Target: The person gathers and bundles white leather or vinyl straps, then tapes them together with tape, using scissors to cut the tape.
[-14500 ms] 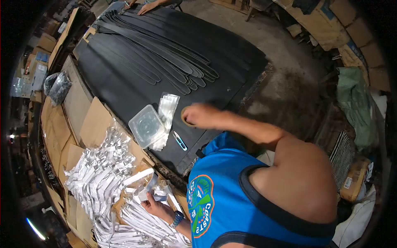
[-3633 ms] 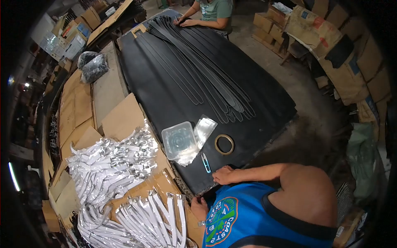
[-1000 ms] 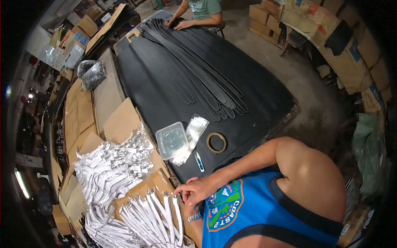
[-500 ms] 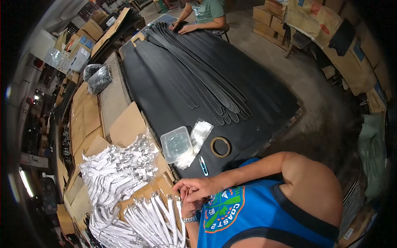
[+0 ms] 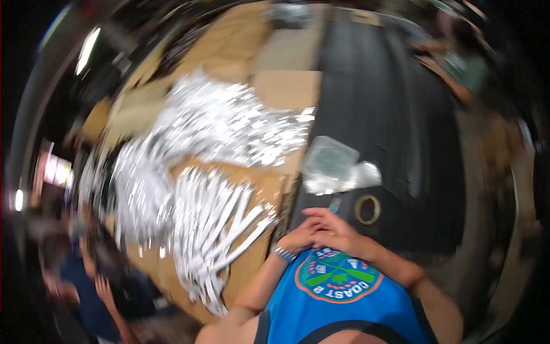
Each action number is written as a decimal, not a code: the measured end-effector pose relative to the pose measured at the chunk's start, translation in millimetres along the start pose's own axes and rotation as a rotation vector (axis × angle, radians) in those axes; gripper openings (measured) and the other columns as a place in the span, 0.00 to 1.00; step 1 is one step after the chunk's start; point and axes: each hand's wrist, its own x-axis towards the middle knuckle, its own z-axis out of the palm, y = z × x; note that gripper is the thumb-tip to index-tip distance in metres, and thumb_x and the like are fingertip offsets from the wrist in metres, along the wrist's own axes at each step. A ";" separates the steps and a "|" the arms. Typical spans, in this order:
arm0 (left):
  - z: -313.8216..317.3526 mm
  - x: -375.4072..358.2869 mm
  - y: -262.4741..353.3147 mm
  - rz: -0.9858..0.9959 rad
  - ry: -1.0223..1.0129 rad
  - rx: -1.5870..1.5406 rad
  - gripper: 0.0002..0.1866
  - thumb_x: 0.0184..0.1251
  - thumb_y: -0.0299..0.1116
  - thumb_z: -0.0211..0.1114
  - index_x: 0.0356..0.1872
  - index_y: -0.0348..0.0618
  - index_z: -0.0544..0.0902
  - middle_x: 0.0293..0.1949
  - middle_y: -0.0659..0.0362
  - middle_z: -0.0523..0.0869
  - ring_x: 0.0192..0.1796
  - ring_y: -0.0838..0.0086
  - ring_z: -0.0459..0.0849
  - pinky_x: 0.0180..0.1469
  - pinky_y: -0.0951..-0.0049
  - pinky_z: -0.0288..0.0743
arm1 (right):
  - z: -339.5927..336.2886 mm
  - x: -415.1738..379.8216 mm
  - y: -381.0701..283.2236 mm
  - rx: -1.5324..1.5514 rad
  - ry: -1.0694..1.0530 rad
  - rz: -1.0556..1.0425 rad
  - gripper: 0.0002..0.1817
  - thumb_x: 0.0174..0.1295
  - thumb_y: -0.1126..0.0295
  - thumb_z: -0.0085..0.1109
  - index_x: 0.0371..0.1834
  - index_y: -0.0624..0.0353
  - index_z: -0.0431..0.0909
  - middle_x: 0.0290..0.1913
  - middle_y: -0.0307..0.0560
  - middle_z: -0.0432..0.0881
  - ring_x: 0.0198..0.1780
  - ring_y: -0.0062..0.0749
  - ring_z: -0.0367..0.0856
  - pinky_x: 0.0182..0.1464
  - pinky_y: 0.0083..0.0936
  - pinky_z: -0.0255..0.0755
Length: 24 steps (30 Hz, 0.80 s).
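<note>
My left hand (image 5: 298, 238), with a metal watch (image 5: 285, 254) at its wrist, rests against my right hand (image 5: 338, 230) in front of my blue shirt. The right fingers are stretched loosely over the left; the left fingers are partly hidden. Nothing shows between the hands. Just beyond them lie a small light-blue tool (image 5: 335, 204), partly covered, and a roll of tape (image 5: 367, 210). A clear plastic container (image 5: 331, 157) and clear bags (image 5: 365, 175) sit on the black surface (image 5: 415, 221). White straps with shiny ends (image 5: 200, 221) lie to the left.
Cardboard (image 5: 286, 87) covers the left part of the table, with a larger heap of white straps (image 5: 212, 123) on it. A person (image 5: 465, 66) is at the far right of the black surface. Another person in dark clothes (image 5: 86, 286) is at the lower left. Much is blurred.
The view has swung left, so the straps and my hands appear further right. A person at the lower left has come into view. My hands remain together.
</note>
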 end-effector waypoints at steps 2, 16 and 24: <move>19.6 -4.2 10.8 0.231 -0.055 -0.153 0.21 0.65 0.26 0.66 0.58 0.43 0.72 0.51 0.58 0.81 0.51 0.77 0.80 0.46 0.80 0.76 | -2.0 3.7 -1.2 0.003 0.010 0.047 0.34 0.66 0.72 0.56 0.74 0.56 0.54 0.58 0.47 0.72 0.56 0.25 0.72 0.52 0.25 0.76; 17.0 3.0 -1.6 0.296 -0.152 -0.124 0.19 0.62 0.31 0.71 0.52 0.40 0.76 0.40 0.62 0.82 0.34 0.84 0.80 0.30 0.85 0.73 | 2.4 8.4 1.5 0.017 -0.023 0.109 0.33 0.67 0.70 0.57 0.73 0.61 0.56 0.56 0.46 0.72 0.54 0.25 0.71 0.49 0.23 0.75; 20.8 -0.3 3.5 0.254 -0.129 -0.001 0.20 0.60 0.33 0.71 0.51 0.38 0.79 0.43 0.60 0.84 0.36 0.82 0.81 0.32 0.82 0.75 | 1.5 0.4 -2.5 -0.002 0.009 0.163 0.32 0.67 0.67 0.55 0.73 0.58 0.56 0.55 0.41 0.73 0.54 0.20 0.70 0.50 0.20 0.72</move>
